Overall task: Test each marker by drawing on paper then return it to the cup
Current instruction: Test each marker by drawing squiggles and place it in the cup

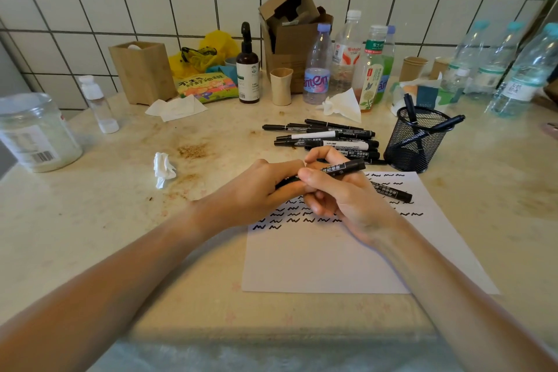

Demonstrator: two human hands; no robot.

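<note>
Both hands are gripping one black marker (341,168) above the paper (317,257). The left hand (256,190) is curling round its 9 o'clock end; the right hand (341,193) is pinching its middle.

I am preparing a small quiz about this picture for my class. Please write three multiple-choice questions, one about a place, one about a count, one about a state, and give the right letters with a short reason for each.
1. Where does the mesh cup stand?
A. On the paper
B. On the table beyond the paper's far right corner
C. Inside the wooden box

2. How many markers stand in the cup?
A. Two
B. Five
C. None

3. What is the state of the marker in the hands?
A. Lying loose on the table
B. Held by both hands
C. Standing in the cup

Answers:
1. B: the cup rests on the table, just past the sheet of paper.
2. A: two black markers lean out over its rim.
3. B: the left hand grips one end and the right hand holds the middle, above the squiggles.
</note>
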